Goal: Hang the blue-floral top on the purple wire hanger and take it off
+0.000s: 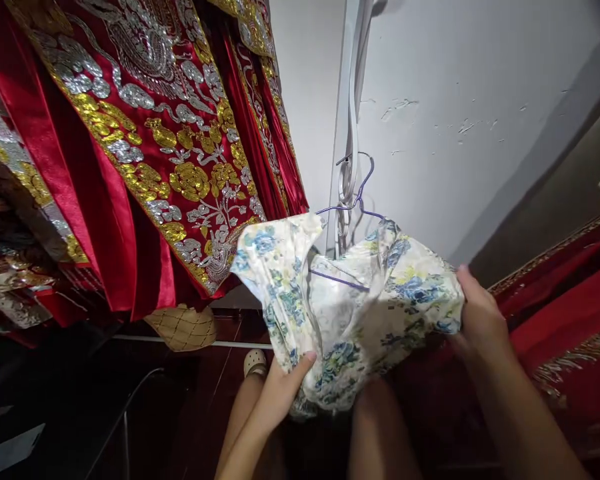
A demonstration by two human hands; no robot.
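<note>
- Left hand (289,387) pinches the front of a white, blue-floral cloth garment (347,327); right hand (483,317) closed on its sleeve (423,290).
- Likely light, soft; best held by shoulders (391,232), above the hands.

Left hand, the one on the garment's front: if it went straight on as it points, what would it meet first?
The floral garment that the left hand already grips; beyond, perhaps the purple hanger, though depth is unclear.
</note>
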